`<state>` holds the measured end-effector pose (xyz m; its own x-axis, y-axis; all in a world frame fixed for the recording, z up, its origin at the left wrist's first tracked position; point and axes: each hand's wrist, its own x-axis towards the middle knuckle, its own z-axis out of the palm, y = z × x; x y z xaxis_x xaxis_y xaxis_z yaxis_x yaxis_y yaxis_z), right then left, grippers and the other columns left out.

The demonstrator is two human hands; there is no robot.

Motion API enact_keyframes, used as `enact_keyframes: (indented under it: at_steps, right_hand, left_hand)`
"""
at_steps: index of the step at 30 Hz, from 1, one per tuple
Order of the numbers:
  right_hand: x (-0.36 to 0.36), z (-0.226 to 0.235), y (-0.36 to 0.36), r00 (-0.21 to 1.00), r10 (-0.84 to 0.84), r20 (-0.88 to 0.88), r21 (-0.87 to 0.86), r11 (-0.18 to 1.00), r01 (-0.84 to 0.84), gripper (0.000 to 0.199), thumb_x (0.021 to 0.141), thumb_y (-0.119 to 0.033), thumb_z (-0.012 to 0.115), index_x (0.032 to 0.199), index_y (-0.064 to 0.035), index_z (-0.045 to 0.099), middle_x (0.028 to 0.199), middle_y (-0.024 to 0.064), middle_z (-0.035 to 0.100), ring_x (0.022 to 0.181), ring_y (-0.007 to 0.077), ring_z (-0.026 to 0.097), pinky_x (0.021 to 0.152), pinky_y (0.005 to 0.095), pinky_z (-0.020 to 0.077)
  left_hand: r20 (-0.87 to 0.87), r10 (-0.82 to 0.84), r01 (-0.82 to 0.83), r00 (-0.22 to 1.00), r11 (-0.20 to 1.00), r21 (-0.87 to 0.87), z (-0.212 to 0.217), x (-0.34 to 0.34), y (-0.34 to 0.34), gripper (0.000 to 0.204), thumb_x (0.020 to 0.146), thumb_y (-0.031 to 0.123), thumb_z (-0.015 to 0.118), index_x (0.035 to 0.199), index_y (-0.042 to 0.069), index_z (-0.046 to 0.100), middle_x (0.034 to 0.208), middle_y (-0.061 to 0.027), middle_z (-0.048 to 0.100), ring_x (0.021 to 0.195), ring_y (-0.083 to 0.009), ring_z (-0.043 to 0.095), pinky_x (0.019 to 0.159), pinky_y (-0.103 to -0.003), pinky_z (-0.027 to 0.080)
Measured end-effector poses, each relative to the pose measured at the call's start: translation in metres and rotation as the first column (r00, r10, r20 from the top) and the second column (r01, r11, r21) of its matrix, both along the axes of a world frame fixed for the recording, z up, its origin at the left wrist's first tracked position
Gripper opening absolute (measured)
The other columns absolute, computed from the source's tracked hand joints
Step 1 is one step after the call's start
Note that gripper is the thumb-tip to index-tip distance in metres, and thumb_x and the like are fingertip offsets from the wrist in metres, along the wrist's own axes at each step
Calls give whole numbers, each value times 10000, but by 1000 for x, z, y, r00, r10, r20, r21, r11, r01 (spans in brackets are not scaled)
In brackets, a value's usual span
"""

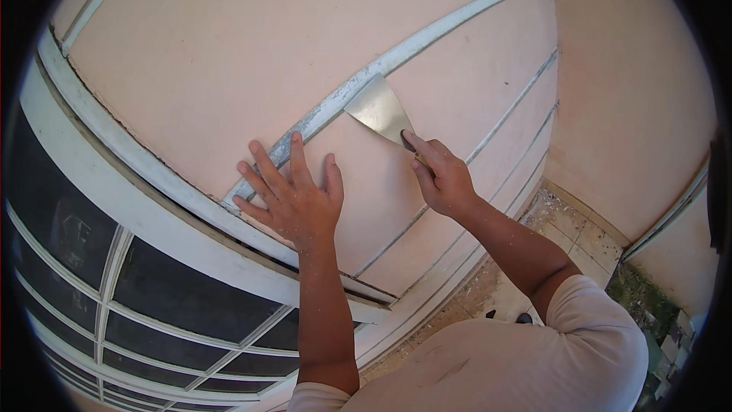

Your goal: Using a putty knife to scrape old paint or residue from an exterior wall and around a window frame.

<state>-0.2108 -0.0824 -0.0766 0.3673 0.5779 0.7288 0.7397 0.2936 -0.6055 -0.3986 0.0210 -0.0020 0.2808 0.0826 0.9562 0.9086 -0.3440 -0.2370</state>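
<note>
My right hand (442,178) is closed round the handle of a putty knife (379,112) with a wide metal blade. The blade's broad edge meets a white strip (412,46) that runs across the peach wall (252,38). Patches of grey show through the strip's white coat to the left of the blade. Lower left of the knife, my left hand (301,202) lies with its fingers spread against the wall and over the strip's lower end. It holds nothing. Most of the knife's handle is hidden in my right fist.
A window with white frame bars (114,267) and dark panes fills the lower left. Thinner pale strips (518,99) cross the wall on the right. A second wall (633,69) meets it at a corner. Debris lies on the tiled floor (560,233), beside a patch of grass (637,297).
</note>
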Motion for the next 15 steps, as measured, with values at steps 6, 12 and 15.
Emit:
enact_keyframes:
  at_steps: [6,12,15]
  right_hand:
    - [8,5,3,999,6,47,5,1000,-6,488,948,-110,529,1426,-186,465,931,83,605,704,259,613,617,362,512]
    - [-2,1,-7,997,-9,70,-69,998,14,489,958,-89,515,1436,-169,450,901,98,592,702,261,598,624,361,499]
    - [4,14,-11,995,-21,101,-121,992,33,498,965,-94,507,1450,-175,431,894,98,583,694,261,592,624,365,498]
  left_hand:
    - [-10,58,-58,998,998,9,3,5,1,626,820,535,632,1375,285,486,1551,-186,291,1438,-434,219,1102,-676,97]
    - [-2,68,-68,998,998,8,2,2,0,654,811,528,642,1389,278,465,1554,-187,278,1452,-428,185,1095,-708,51]
    - [-19,67,-66,998,998,16,1,4,2,658,809,526,645,1388,274,460,1558,-187,267,1460,-424,165,1095,-712,12]
